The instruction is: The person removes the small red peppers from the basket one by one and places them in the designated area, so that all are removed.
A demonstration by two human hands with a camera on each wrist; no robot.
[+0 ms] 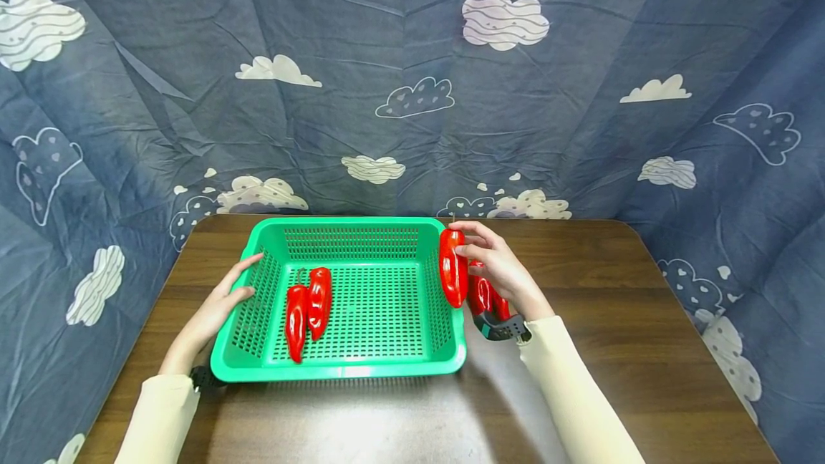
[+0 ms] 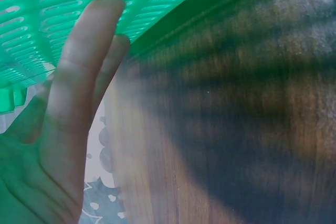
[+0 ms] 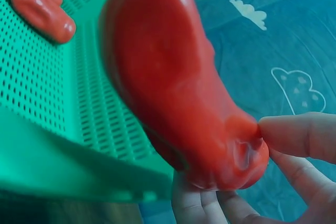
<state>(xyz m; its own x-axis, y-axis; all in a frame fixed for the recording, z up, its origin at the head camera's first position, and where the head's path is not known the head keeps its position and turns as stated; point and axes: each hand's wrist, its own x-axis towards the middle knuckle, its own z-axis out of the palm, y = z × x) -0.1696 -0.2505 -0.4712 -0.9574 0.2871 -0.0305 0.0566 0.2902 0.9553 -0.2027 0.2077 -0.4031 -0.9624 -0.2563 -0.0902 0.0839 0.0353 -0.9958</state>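
Note:
A green perforated basket (image 1: pixel 348 372) stands on the table with two red peppers, one (image 1: pixel 296 322) and another (image 1: pixel 319 303), lying side by side toward its left. My left hand (image 1: pixel 215 306) rests against the basket's left side, fingers extended; in the left wrist view the fingers (image 2: pixel 79 77) lie along the slotted wall. Over the basket's right rim, my right hand (image 1: pixel 499 263) holds a red pepper (image 1: pixel 453 271) near its stem end. The right wrist view shows this pepper (image 3: pixel 163 61) pinched between thumb and fingers, its body pointing toward the basket.
More red peppers (image 1: pixel 480 296) lie on the table just right of the basket, partly hidden by my right hand and wrist. The brown wooden table (image 1: pixel 593 292) extends to both sides. Behind it hangs a blue cloth (image 1: pixel 348 41) with cloud prints.

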